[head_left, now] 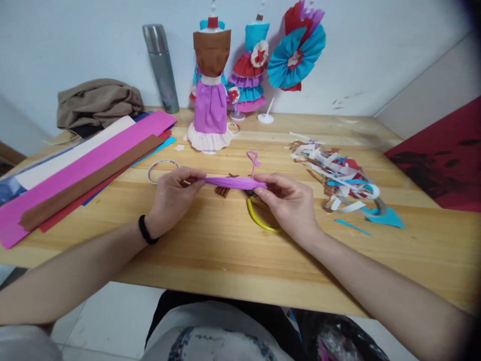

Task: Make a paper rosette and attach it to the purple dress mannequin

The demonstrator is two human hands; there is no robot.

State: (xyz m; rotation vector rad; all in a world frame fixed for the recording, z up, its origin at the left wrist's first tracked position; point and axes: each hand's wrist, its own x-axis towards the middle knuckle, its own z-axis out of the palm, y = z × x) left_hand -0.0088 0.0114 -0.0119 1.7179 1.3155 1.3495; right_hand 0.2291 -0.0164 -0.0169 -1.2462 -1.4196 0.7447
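Okay, so what I'd watch on my feed is how the purple pleated strip point(229, 183) lies: side to side, nearly level, stretched between the 2 hands. The left hand point(167, 198) pinches its left end with thumb and fingertips, and the right hand point(295, 203) has the same sort of pinch on the right end, so neither is nearer; I'd call it a tie. Its long axis runs crossways to the torso, above the wooden table point(203, 250). Right behind it I see a small brown pleated piece point(222, 191), and a yellow handle point(261, 219) curves out just beside the right fingers (the rest is hidden, so I can't swear it's scissors). A thin purple loop point(253, 158) pokes up past the right end; can't tell if it's attached.
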